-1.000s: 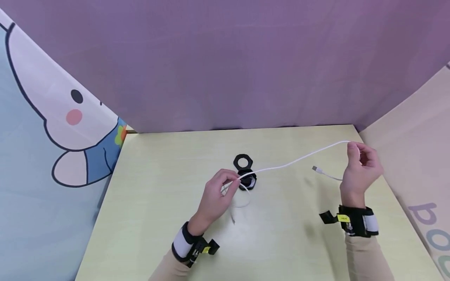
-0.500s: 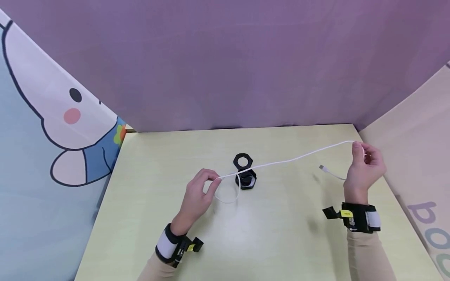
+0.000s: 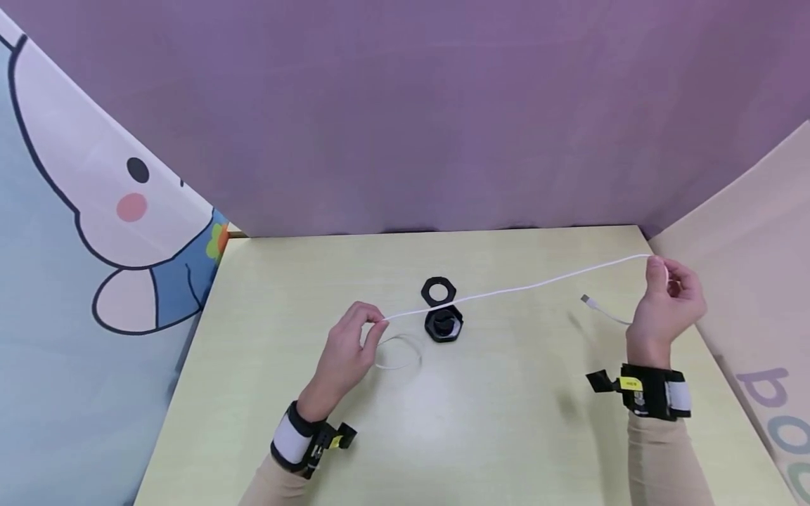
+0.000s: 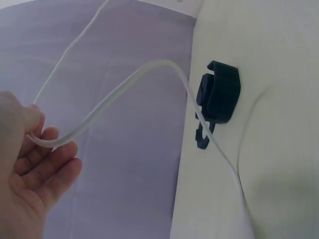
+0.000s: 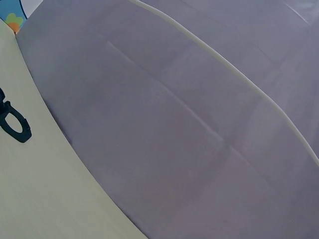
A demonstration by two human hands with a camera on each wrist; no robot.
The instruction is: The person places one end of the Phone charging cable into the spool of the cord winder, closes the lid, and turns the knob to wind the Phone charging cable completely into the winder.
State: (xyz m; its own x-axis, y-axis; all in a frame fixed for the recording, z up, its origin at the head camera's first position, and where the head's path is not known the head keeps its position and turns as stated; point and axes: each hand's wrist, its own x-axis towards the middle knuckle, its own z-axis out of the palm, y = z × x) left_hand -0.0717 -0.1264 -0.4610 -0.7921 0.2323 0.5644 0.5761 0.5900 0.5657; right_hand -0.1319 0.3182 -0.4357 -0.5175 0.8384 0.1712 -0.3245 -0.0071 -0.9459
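Note:
A white USB cable (image 3: 519,289) stretches in the air between both hands, nearly straight. My left hand (image 3: 344,351) pinches it between thumb and forefinger, and a loose loop hangs beside that hand; in the left wrist view the other fingers are loosely bent below the cable (image 4: 107,99). Over at the right, my right hand (image 3: 667,306) pinches the cable's other stretch, with the USB plug (image 3: 588,301) dangling left of the wrist. Below the taut cable, a black hexagonal case (image 3: 444,325) lies on the table with its ring-shaped lid (image 3: 438,290) flipped back.
The pale wooden table (image 3: 506,436) reaches back to a purple cloth wall (image 3: 430,126). A panel with a cartoon print (image 3: 76,232) stands at the left, a light lettered panel (image 3: 753,281) at the right. In the right wrist view the right hand is out of sight.
The left hand has slid left along the cable, away from the black case, and the right hand has shifted slightly right. The stretch between them is longer and straighter.

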